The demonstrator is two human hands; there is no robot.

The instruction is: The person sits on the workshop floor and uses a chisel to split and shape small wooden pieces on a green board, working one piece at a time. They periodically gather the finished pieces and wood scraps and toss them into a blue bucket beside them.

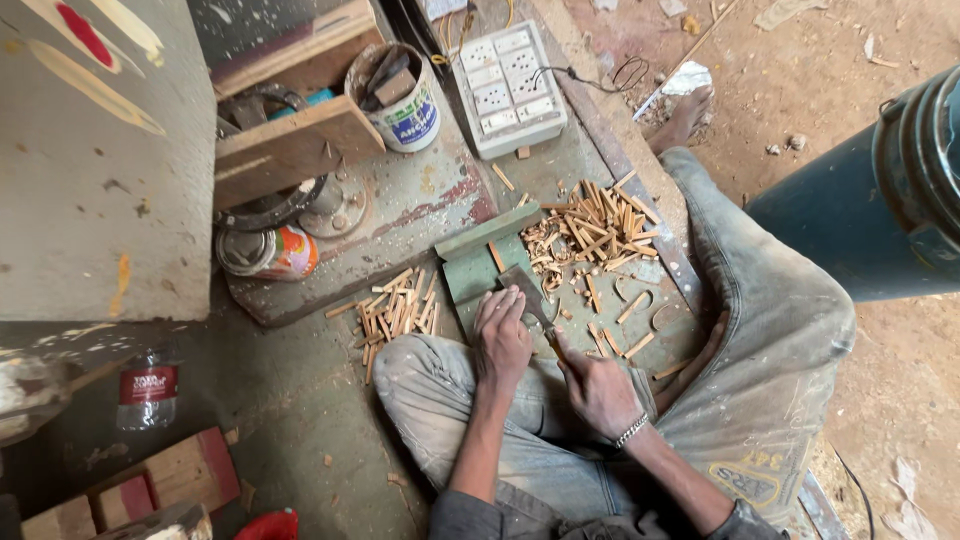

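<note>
I sit cross-legged on the floor in dusty jeans. My left hand (500,338) rests palm down on a green wooden block (478,262) between my knees; whatever is under the fingers is hidden. My right hand (597,392) grips the handle of a flat metal blade (524,286), which lies across the block just beyond my left fingers. A heap of short cut wooden sticks (598,226) lies to the right of the block. A smaller bunch of sticks (400,306) lies to its left by my knee.
A white switchboard (505,85) with a cable and a paint bucket (402,98) holding tools sit at the back. A wooden plank (290,150), tin can (272,252), plastic bottle (148,386) and red-painted wood blocks (172,478) are at left. A dark blue barrel (880,200) stands at right.
</note>
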